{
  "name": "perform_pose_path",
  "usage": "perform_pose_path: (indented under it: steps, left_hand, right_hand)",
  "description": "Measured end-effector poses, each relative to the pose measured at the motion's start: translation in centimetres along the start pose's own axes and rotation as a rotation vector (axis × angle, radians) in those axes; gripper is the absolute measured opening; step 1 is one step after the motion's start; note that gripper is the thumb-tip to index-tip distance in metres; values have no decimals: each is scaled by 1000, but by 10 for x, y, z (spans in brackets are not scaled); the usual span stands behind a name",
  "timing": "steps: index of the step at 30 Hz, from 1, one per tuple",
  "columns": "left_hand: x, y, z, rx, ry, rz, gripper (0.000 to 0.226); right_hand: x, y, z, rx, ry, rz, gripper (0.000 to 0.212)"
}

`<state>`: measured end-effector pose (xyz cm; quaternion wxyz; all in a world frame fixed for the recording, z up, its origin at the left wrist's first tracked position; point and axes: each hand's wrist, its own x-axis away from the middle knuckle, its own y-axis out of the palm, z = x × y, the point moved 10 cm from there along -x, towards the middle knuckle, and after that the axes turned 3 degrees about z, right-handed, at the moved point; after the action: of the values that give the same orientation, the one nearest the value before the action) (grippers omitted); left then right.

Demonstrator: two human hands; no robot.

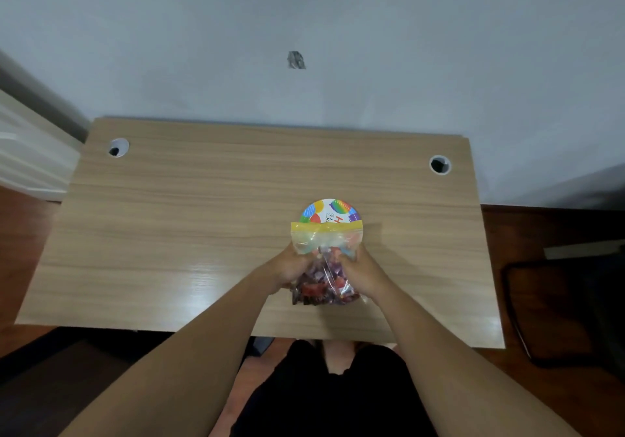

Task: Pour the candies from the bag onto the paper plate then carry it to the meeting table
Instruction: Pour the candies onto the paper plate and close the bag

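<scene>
- Work surface: a light wood-grain desk (203,217) stands against a pale wall (338,14). Two round cable holes sit near its far corners, one at the left (118,148) and one at the right (440,164).
- Paper plate (329,210): it lies flat on the desk, right of centre, printed with coloured balloons and partial lettering. Only its far half shows; the near half is hidden behind the bag.
- Bag (326,260): a clear plastic zip bag with a yellow closure strip along its top edge. It is held upright over the near part of the plate, strip end away from the person. Whether the strip is sealed or parted cannot be told.
- Candies (321,288): wrapped pieces in purple, red and dark tones fill the lower part of the bag. All visible pieces are inside the bag.
- Left hand (291,267): closed around the left side of the bag at mid-height, fingers wrapped on the plastic.
- Right hand (363,272): closed around the right side of the bag at the same height, gripping the plastic.
- Surroundings: a dark chair (558,308) stands on the reddish-brown floor (507,220) right of the desk. The person's dark clothing (321,396) shows below the desk edge.
</scene>
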<state>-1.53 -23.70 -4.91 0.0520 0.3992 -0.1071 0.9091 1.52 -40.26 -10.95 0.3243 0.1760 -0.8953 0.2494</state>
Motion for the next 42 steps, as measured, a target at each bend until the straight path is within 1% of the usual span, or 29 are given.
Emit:
perform_pose_path:
  steps: [2, 4, 6, 8, 9, 11, 13, 15, 17, 18, 19, 21, 25, 30, 34, 37, 38, 42]
  left_hand:
    - [-3, 4, -3, -48, -14, -41, 13]
    - [-5, 7, -10, -59, -40, -65, 16]
    - [-6, 6, -17, -42, -83, -62, 17]
    - [-4, 5, -20, -6, -108, -56, 14]
    - [-1, 6, -19, 5, -105, -61, 12]
    - [0, 9, -18, 24, -89, -71, 20]
    - [3, 12, -18, 14, -96, -79, 30]
    - [4, 15, -21, 30, -111, -83, 30]
    - [3, 16, -27, 59, -133, -87, 16]
    - [3, 16, -29, 74, -142, -95, 8]
    - [4, 17, -29, 83, -144, -99, 3]
    - [4, 17, -29, 90, -150, -99, 5]
    - [1, 16, -34, 79, -172, -72, 9]
    - [-6, 14, -39, 75, -180, -23, 12]
    - [-15, 9, -50, 65, -183, 28, 5]
    - [-20, 5, -56, 54, -188, 62, 26]
    - [-22, 4, -58, 56, -190, 69, 29]
    - [-24, 2, -57, 81, -179, 88, 26]
  right_hand:
    - [-21, 7, 26, -1, 5, -26, 60]
    - [-14, 4, 21, 17, 11, -21, 67]
    - [1, 1, 3, 47, 3, -15, 60]
    - [15, -2, -13, 79, 4, -15, 46]
    - [16, -3, -12, 89, 21, -12, 38]
    - [4, 1, 1, 99, 23, -24, 31]
    - [-22, 7, 32, 91, 14, -30, 35]
    - [-38, 12, 54, 99, 12, -33, 37]
    - [-27, 8, 44, 117, 13, -22, 37]
    - [-10, 3, 26, 113, 21, -7, 38]
    - [-7, 1, 27, 109, 39, -5, 38]
    - [3, 1, 17, 96, 45, -17, 35]
    - [13, -5, 10, 81, 65, 13, 30]
    - [8, -3, 15, 99, 50, 9, 35]
    - [11, -6, 9, 114, 38, 40, 29]
    - [12, -6, 10, 138, 51, 40, 28]
    - [10, -6, 12, 133, 51, 40, 29]
    - [8, -6, 16, 127, 76, 45, 31]
